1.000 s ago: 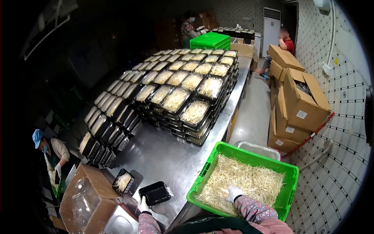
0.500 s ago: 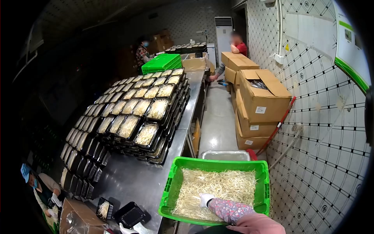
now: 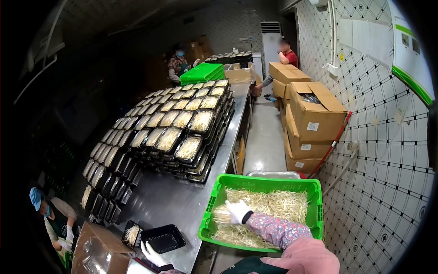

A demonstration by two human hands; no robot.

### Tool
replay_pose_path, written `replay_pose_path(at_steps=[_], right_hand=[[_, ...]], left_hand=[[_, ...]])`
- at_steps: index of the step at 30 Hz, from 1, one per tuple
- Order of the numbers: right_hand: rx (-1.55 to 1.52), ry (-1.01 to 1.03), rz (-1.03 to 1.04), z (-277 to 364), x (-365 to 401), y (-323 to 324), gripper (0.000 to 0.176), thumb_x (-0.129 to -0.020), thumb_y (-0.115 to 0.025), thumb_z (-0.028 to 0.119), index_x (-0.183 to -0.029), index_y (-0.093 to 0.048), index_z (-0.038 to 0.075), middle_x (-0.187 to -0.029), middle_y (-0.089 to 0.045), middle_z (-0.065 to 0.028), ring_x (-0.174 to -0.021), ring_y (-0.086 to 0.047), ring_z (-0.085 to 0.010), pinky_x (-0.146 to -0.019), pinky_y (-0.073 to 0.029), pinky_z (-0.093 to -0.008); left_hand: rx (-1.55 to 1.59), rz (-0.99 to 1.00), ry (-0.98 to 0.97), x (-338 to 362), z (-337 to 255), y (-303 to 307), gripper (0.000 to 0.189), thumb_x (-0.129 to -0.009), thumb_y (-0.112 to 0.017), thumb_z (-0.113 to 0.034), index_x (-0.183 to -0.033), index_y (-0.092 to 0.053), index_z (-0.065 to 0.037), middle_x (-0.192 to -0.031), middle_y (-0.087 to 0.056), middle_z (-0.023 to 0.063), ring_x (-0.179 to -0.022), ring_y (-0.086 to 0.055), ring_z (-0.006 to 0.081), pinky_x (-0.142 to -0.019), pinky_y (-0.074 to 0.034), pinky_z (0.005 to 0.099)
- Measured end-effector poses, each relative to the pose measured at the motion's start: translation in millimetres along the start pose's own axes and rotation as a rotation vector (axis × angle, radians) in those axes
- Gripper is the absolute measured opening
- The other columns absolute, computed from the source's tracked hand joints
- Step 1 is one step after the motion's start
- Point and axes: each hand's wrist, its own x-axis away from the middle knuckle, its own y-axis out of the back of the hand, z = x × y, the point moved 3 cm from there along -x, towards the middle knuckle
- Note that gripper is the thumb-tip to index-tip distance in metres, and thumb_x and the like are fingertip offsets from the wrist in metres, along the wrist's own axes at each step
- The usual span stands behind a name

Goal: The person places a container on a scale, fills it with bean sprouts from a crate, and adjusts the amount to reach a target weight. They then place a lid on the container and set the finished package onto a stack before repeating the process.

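My right hand [image 3: 238, 212], in a white glove, is closed on a clump of bean sprouts [image 3: 221, 215] over the left part of a green crate [image 3: 267, 181]. Loose sprouts [image 3: 278, 208] cover the crate's floor. At the near edge of the steel table, my gloved left hand [image 3: 154, 255] is beside an empty black tray [image 3: 163, 238], its fingers stretched out at the tray's near left edge. A smaller black container with some sprouts [image 3: 132, 234] stands just left of that tray.
Stacked filled trays [image 3: 182, 119] cover much of the steel table [image 3: 175, 198]. A cardboard box [image 3: 102, 251] stands at lower left, near a co-worker in a blue cap [image 3: 57, 221]. Cartons [image 3: 315, 121] line the right wall. Two other people are farther back.
My right hand has risen from the sprouts and carries a clump toward the crate's left side. My left hand shows more fully beside the black tray. The whole view has shifted slightly.
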Motion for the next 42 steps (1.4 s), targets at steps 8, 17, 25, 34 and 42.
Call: replay_pose_path(at_steps=[8,17,25,34,42], right_hand=[[-0.088,0.523,0.030,261.3,-58.2,53.3,0.033,-0.057,-0.076,0.018,-0.082,-0.065,-0.001,-0.082,-0.069,-0.0180,-0.079,-0.070,-0.0340,-0.067,-0.055,-0.0436],[-0.304,1.092,-0.016,529.1,-0.2,23.2,0.031,-0.056,-0.071,0.011,-0.085,-0.063,0.002,-0.077,-0.066,-0.0181,-0.076,-0.068,-0.0342,-0.067,-0.055,-0.0427],[-0.111,1.418,0.181,634.9,20.8,-89.4,0.036,-0.064,-0.069,0.016,-0.097,-0.061,0.004,-0.085,-0.065,-0.0139,-0.082,-0.064,-0.0338,-0.073,-0.050,-0.0433],[-0.466,1.333,0.482,624.5,5.1,-113.2,0.075,-0.062,-0.080,0.041,-0.120,-0.055,0.000,-0.118,-0.057,-0.0219,-0.108,-0.056,-0.0402,-0.096,-0.044,-0.0452],[-0.256,1.339,0.343,575.3,-17.5,-54.2,0.082,-0.064,-0.080,0.046,-0.129,-0.052,0.006,-0.122,-0.055,-0.0174,-0.112,-0.052,-0.0350,-0.096,-0.043,-0.0447]], left_hand=[[-0.756,0.087,-0.741,37.8,-118.4,5.4,0.057,-0.091,-0.056,-0.018,-0.143,-0.038,-0.002,-0.154,-0.022,0.0239,-0.141,-0.023,0.0417,-0.116,-0.018,0.0503],[0.173,0.026,0.066,-1.2,53.0,239.6,0.044,-0.104,-0.041,-0.023,-0.140,-0.043,0.003,-0.141,-0.045,0.0165,-0.128,-0.044,0.0247,-0.108,-0.034,0.0360],[-0.726,-0.224,-0.318,-5.8,50.3,347.9,0.061,-0.091,-0.057,-0.014,-0.143,-0.033,0.005,-0.147,-0.035,0.0250,-0.137,-0.035,0.0383,-0.116,-0.022,0.0425],[-1.119,0.160,-0.366,-20.6,29.8,323.5,0.058,-0.092,-0.052,-0.029,-0.143,-0.041,-0.005,-0.142,-0.047,0.0170,-0.129,-0.043,0.0312,-0.109,-0.028,0.0492],[-1.258,0.077,-0.328,-12.1,16.4,298.3,0.046,-0.094,-0.048,-0.028,-0.138,-0.050,-0.013,-0.139,-0.050,0.0129,-0.127,-0.045,0.0277,-0.110,-0.027,0.0474]])
